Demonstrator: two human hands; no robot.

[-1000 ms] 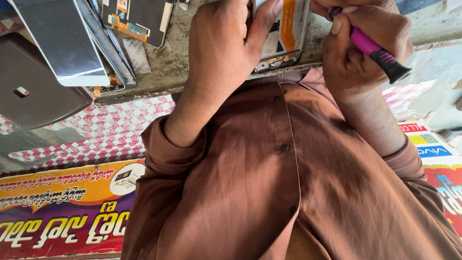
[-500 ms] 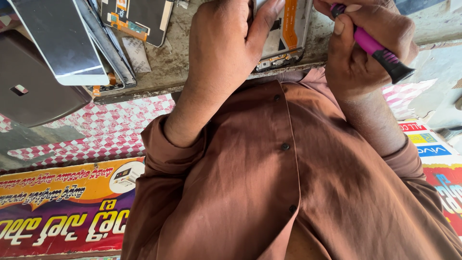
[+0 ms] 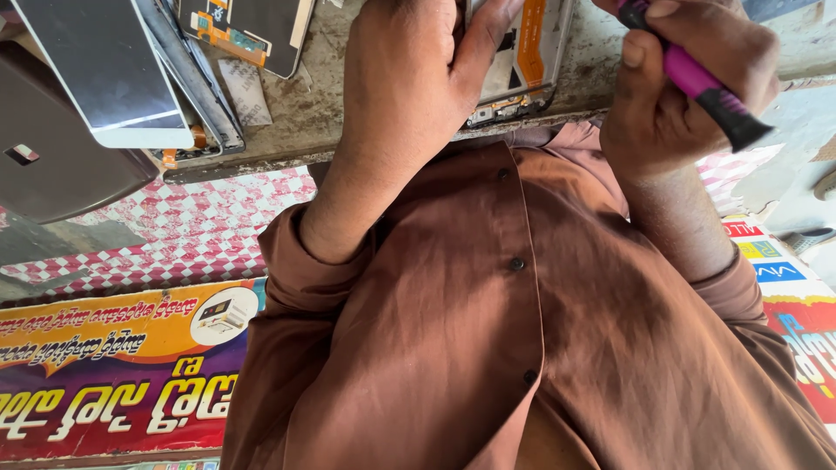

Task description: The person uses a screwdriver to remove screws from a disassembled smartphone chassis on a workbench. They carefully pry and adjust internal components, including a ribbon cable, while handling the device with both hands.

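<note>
My left hand presses down on an opened phone body that lies at the near edge of a worn workbench, with the thumb across the phone's inside and its orange flex strip. My right hand grips a pink-handled screwdriver with a black cap, held tilted beside the phone. The tool's tip is out of view at the top edge. My brown shirt fills the lower part of the view.
On the bench to the left lie a white-rimmed phone screen, a dark display panel with orange flex and a thin frame. A grey case sits at far left. A checked cloth and colourful banners lie below.
My right hand with the screwdriver has shifted slightly up and to the right. The left hand stays pressed on the phone.
</note>
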